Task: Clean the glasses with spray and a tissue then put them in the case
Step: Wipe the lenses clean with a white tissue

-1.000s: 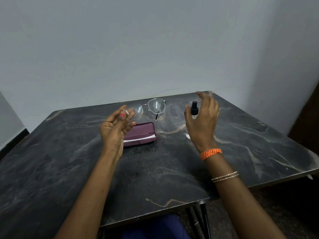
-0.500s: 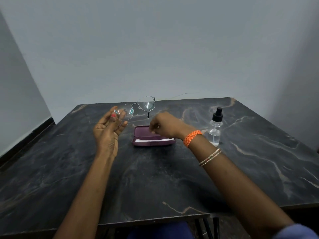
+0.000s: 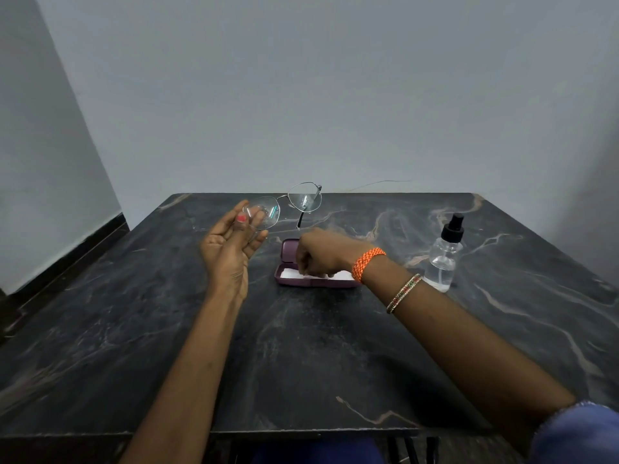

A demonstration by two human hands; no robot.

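Now: left hand (image 3: 231,252) grips glasses (image 3: 288,205) | right hand (image 3: 321,252) over case (image 3: 294,262)

One view only, a wide-angle camera riding on the person's head, looking forward and down across the dark marble table (image 3: 301,346) toward the grey wall (image 3: 318,95) behind it. Both forearms reach in from the bottom edge (so it sits close above them), and straight lines bow outward near the frame's borders.

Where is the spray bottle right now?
In the head view the spray bottle stands upright on the table's right side, right of the case and the right hand, untouched.
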